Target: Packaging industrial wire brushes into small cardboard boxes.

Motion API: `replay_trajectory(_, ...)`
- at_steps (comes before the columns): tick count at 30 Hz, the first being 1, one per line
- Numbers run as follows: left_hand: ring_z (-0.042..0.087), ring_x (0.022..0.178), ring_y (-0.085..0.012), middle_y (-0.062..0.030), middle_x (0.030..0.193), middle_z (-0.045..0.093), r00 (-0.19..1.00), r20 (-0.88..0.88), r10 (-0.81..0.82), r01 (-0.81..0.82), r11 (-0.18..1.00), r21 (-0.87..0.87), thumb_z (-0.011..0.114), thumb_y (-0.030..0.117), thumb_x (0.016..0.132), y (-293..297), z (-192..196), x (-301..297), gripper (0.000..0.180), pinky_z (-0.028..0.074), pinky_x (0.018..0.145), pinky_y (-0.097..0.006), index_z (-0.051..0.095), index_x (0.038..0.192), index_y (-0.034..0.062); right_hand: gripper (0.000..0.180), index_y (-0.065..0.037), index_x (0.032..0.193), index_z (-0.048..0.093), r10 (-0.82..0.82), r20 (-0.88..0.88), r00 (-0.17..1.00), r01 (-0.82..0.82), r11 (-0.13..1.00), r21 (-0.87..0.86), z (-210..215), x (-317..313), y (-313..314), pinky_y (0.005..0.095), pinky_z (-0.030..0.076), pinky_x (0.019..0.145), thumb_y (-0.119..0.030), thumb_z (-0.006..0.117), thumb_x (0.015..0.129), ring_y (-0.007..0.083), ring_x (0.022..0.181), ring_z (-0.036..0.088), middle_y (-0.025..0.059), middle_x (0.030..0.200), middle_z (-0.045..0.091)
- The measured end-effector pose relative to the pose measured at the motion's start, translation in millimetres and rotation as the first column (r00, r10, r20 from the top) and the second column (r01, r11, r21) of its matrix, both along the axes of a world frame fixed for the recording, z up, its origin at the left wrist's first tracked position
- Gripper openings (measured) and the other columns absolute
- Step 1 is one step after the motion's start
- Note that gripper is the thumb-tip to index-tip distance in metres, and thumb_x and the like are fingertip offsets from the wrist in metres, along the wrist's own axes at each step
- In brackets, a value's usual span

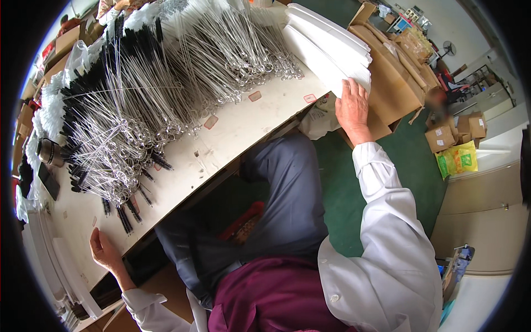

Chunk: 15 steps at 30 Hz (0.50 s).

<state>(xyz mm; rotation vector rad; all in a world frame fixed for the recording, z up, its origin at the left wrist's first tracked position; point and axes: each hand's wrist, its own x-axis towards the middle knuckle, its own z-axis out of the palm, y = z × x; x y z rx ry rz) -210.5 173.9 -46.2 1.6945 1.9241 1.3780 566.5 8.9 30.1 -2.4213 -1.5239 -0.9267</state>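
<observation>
My right hand (353, 108) lies with its fingers stretched over the near end of a stack of long white sheets or sleeves (326, 47) at the table's right. At the lower left, my left hand (105, 252) is by the table's front edge, loosely bent, with nothing visible in it. Beyond it lies a big pile of wire-handled brushes with looped ends (119, 133). Many have black bristles (83, 105); white-bristled ones (50, 110) lie farther back and left. A few black bristle tips (124, 218) point toward my left hand.
An open cardboard box (387, 83) stands against the table's right end. Near the left edge are a dark jar (51, 152) and a black phone-like slab (48, 181). Small red-edged labels (211, 122) dot the white tabletop (188, 160). More cartons (442, 137) sit on the green floor.
</observation>
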Motion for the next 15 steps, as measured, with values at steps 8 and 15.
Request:
replay_trajectory(8, 0.069, 0.098, -0.0151, -0.0089, 0.111, 0.076, 0.998, 0.062, -0.011, 0.011, 1.0, -0.004, 0.066, 0.014, 0.099, 1.7, -5.8, -5.4, 0.027, 0.054, 0.09, -0.029, 0.072, 0.121, -0.0004, 0.062, 0.001, 0.137, 0.055, -0.056, -0.062, 0.997, 0.058, 0.998, 0.023, 10.8, -13.0, -2.2, 0.0495, 0.038, 0.112, -0.008, 0.075, 0.079, 0.0384, 0.127, 0.052, 0.0192, 0.138, 0.054)
replay_trajectory(15, 0.069, 0.099, -0.0149, -0.0083, 0.11, 0.076, 0.996, 0.086, 0.027, -0.033, 0.998, 0.059, 0.065, 0.011, 0.1, -3.0, 5.7, 5.6, 0.025, 0.054, 0.09, -0.028, 0.073, 0.12, 0.0, 0.063, 0.003, 0.139, 0.052, -0.103, -0.146, 0.984, 0.127, 0.977, 0.169, 31.0, -7.8, -8.6, 0.0474, 0.046, 0.108, -0.004, 0.073, 0.079, 0.0428, 0.125, 0.052, 0.0225, 0.139, 0.051)
